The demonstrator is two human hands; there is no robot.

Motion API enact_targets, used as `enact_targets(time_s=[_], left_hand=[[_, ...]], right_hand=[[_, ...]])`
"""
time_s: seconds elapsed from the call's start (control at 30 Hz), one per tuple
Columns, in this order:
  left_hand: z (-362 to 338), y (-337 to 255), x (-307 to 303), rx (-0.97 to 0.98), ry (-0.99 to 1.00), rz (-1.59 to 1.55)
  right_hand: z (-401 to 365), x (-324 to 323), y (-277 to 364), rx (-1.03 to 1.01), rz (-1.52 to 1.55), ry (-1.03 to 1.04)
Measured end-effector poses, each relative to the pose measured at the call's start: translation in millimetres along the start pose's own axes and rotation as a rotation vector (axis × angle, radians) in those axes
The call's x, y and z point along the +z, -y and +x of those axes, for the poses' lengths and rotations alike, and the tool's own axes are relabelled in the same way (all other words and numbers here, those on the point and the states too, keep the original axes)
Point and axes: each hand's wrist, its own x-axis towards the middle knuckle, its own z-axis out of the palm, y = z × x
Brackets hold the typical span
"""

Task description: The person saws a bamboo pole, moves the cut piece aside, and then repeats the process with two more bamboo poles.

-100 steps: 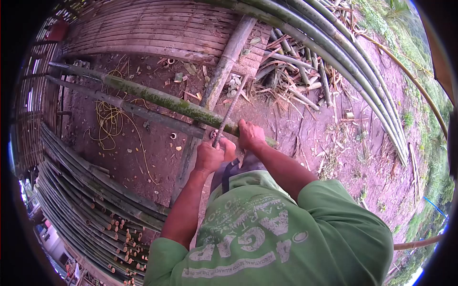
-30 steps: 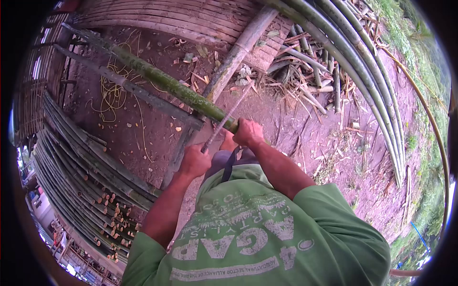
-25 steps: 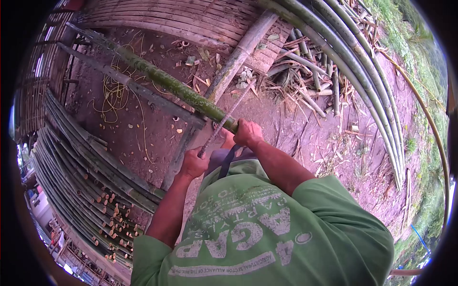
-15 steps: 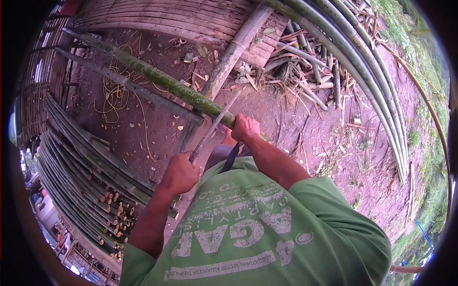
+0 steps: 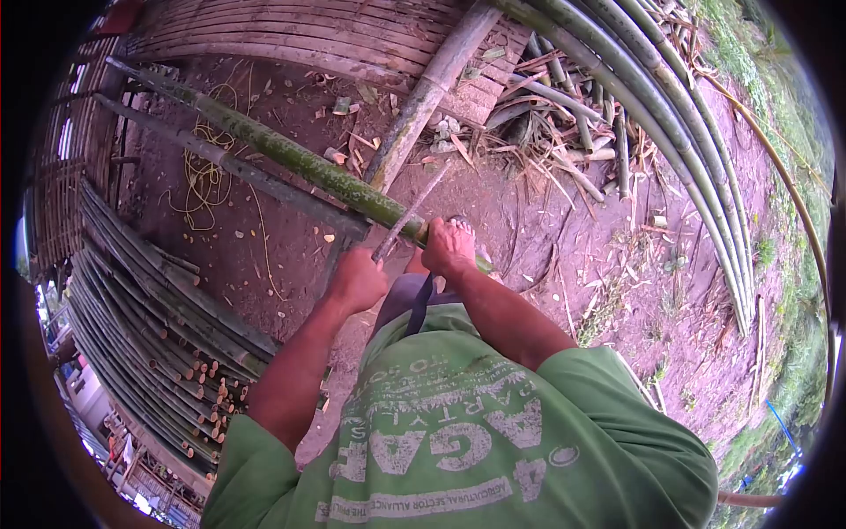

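A long green bamboo pole (image 5: 291, 154) runs from the upper left down to my body, its near part at my right hand. My right hand (image 5: 449, 247) is closed over the pole close to its near end. My left hand (image 5: 357, 280) is closed around the grip of a narrow saw (image 5: 412, 210), the grip itself hidden in the fist. The saw's long thin blade lies across the pole just left of my right hand, its tip pointing away from me past the far side. My bare foot (image 5: 463, 231) shows beyond the right hand.
A thick support pole (image 5: 432, 93) slants under the bamboo, with a darker beam (image 5: 247, 172) alongside. Stacked bamboo poles (image 5: 159, 326) lie at left. Bamboo offcuts (image 5: 564, 106) are heaped beyond, beside long leaning poles (image 5: 679, 97). Yellow cord (image 5: 207, 181) lies on the ground near a slatted platform (image 5: 291, 35).
My left hand has pushed the saw forward and to the right across the pole, so its fist is nearer the bamboo. My right hand keeps its grip, shifted slightly in view.
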Motion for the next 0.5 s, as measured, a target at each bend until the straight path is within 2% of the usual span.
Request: enact_targets(time_s=[0.07,0.17,0.37,0.5], left_hand=[[-8.1,11.4,-1.9,-0.008,-0.017,0.012],[-18.6,29.1,10.4,0.09,-0.113,-0.087],[-23.8,109.0,62.1,0.344,-0.297,-0.087],[-23.9,103.7,64.2,0.288,-0.257,-0.122]], right_hand=[[1.0,4.2,4.1,-0.008,0.037,0.016],[1.4,3.7,2.8,-0.007,0.023,0.056],[-1.0,8.3,8.6,-0.029,-0.03,0.093],[-10.3,-10.3,19.4,0.015,-0.016,0.124]])
